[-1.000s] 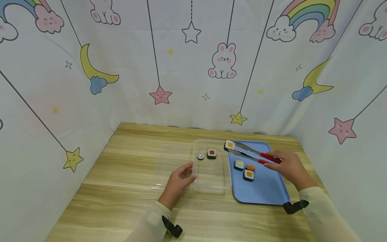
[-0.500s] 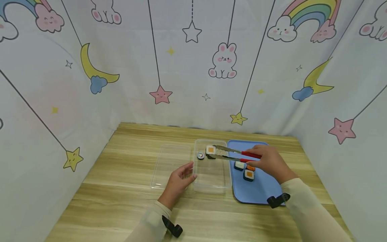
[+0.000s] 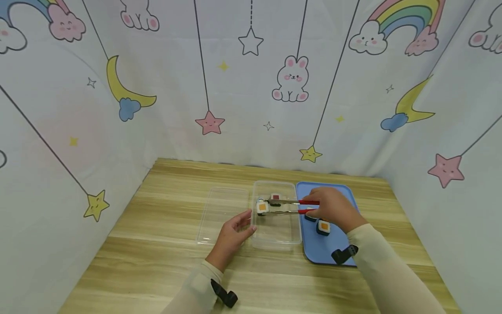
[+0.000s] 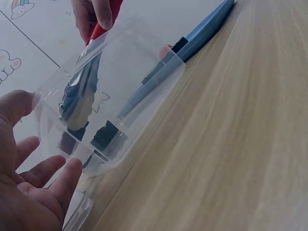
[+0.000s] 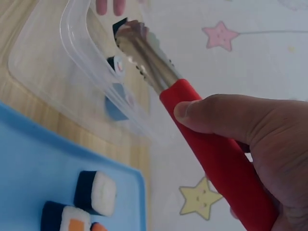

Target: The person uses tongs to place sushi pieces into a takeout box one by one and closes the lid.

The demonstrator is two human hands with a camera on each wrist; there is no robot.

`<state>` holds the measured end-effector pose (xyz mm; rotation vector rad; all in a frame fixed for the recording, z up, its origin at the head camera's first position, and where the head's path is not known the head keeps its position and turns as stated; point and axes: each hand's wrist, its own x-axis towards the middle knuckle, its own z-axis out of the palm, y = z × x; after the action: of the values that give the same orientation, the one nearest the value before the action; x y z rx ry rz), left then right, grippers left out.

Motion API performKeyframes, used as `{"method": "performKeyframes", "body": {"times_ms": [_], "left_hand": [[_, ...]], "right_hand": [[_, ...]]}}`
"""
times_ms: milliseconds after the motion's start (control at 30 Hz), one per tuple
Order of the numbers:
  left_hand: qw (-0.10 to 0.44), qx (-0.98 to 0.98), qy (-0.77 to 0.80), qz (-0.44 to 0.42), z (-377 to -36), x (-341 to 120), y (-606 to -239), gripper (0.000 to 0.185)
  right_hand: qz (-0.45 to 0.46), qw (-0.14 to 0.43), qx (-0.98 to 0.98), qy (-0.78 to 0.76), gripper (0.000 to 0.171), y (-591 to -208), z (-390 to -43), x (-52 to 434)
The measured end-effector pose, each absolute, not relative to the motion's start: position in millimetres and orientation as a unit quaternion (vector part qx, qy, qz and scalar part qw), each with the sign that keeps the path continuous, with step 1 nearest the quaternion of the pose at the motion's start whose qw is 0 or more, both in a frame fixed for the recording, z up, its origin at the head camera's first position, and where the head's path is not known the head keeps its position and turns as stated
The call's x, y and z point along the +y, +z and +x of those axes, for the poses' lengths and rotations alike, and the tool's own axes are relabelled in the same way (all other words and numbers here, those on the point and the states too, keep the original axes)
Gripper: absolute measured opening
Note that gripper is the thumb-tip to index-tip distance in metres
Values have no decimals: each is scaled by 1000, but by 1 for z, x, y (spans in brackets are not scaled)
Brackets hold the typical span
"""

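Head camera, near to far: my left hand (image 3: 231, 235) rests with relaxed, open fingers against the near left wall of the clear plastic container (image 3: 292, 235), holding nothing, just where it lay a second ago. My right hand (image 3: 331, 209) grips the red-handled tongs (image 3: 288, 206), and their tips are squeezed on an orange-topped sushi piece (image 3: 262, 207). That piece has travelled: a second ago it hung over the far corner of the blue tray (image 3: 313, 255); half a second ago it was over the far end of the container; now it sits low at the container's left side, close by the small round roll already there, which the tongs now mostly hide. I cannot tell whether it touches the floor yet. Behind the tongs, the red-centred sushi piece (image 3: 276, 197) stays at the container's far end. On the tray, another orange-topped piece (image 3: 323, 226) remains, the rest hidden under my hand in this view; the right wrist camera shows a white-topped piece (image 5: 96, 192) there too. The clear lid (image 3: 219, 213) lies left of the container on the counter (image 3: 157, 261). I judge the transfer nearly done, needing only release.
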<state>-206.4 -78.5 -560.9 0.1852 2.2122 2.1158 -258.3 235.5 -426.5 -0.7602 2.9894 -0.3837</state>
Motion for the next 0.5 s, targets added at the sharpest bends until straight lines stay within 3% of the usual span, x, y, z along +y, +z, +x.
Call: {"method": "performKeyframes", "body": {"times_ms": [500], "left_hand": [[44, 712, 698, 54, -207, -79, -562, 55]], "right_hand": [[-241, 44, 964, -100, 28, -433, -268, 213]]}}
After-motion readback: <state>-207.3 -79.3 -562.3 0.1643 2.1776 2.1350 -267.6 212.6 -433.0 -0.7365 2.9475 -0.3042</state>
